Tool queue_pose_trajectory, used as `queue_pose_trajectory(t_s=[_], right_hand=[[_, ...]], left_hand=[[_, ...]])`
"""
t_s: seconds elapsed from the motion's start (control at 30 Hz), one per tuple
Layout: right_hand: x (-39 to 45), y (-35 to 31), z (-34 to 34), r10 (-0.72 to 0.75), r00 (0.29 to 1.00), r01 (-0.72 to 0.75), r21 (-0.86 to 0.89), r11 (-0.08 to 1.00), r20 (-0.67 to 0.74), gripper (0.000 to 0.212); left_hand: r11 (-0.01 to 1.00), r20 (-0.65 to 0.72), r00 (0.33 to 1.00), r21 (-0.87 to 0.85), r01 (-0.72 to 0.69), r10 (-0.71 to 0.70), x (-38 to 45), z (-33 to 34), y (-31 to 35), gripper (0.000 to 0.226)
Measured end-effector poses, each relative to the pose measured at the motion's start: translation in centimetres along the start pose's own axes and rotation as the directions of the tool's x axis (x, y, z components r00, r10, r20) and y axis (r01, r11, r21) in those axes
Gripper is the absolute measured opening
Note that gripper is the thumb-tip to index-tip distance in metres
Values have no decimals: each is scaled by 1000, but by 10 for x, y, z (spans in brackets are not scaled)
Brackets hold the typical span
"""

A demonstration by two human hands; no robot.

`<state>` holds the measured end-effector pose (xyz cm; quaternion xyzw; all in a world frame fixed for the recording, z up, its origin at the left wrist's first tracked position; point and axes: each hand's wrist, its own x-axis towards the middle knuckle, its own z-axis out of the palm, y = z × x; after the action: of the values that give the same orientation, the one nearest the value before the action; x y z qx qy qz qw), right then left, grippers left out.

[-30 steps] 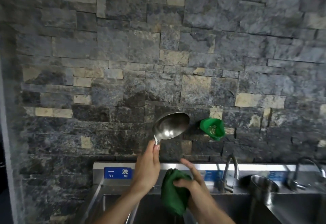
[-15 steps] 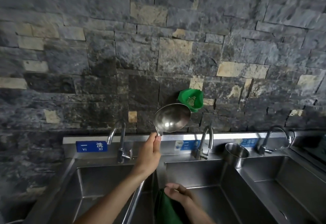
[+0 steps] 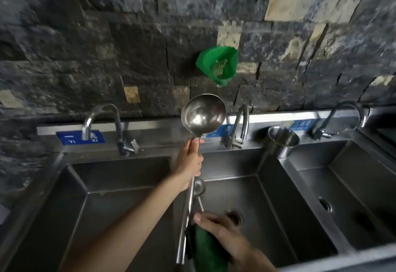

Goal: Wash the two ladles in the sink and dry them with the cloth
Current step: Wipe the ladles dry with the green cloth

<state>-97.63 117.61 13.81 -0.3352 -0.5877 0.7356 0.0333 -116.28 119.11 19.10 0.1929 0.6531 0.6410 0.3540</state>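
Left hand (image 3: 190, 160) grips the ladle (image 3: 203, 114) by its handle, bowl raised over the divider between the sink (image 3: 120, 177) basins; right hand (image 3: 222, 231) clutches the green cloth (image 3: 205, 248), and a second ladle (image 3: 198, 188) seemingly lies below

Back wall (image 3: 107, 46): rough stacked stone, dark grey w/ a few tan blocks, dim light. Green plastic strainer (image 3: 217, 64) hangs on it (metal mesh in the middle). Below: stainless 3-basin unit, steel backsplash (image 3: 150, 127) w/ blue labels (image 3: 80, 138), leftmost reads "YI XI". One gooseneck faucet per basin: left (image 3: 102, 121), mid (image 3: 241, 126), right (image 3: 340, 119). Steel cup (image 3: 282, 141) sits on the divider btw mid and right basins.
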Motion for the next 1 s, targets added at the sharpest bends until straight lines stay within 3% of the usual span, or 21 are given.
queue_pose_trajectory(t_s=[0.07,0.17,0.33,0.43,0.53,0.6,0.7,0.83,1.0], right_hand=[[14,6,-19,29,999,-27,-130,991,13,24],[37,23,-54,89,996,-91,-182,979,-18,17],[79,56,-102,236,969,-245,-214,946,-68,32],[106,73,-118,342,929,-366,-216,905,-143,26],[138,86,-128,430,884,-462,-198,865,-184,19],[159,94,-131,469,864,-499,-181,848,-185,15],[192,111,-123,493,845,-528,-172,832,-210,22],[227,138,-113,517,828,-552,-152,820,-218,24],[254,163,-111,551,813,-579,-158,800,-187,47]], left_hand=[[993,0,995,-54,103,-103,21,22,-28,30],[948,9,960,-155,278,-280,54,53,-80,32],[787,2,830,-316,530,-558,107,84,-180,39],[733,-25,760,-288,616,-649,118,89,-230,27],[729,-40,729,4,684,-684,109,82,-266,15],[721,-92,759,257,643,-644,108,73,-291,20],[680,-171,793,428,595,-585,117,60,-322,15],[684,-218,818,458,568,-532,125,51,-326,7],[674,-263,779,394,625,-569,136,42,-350,8]])
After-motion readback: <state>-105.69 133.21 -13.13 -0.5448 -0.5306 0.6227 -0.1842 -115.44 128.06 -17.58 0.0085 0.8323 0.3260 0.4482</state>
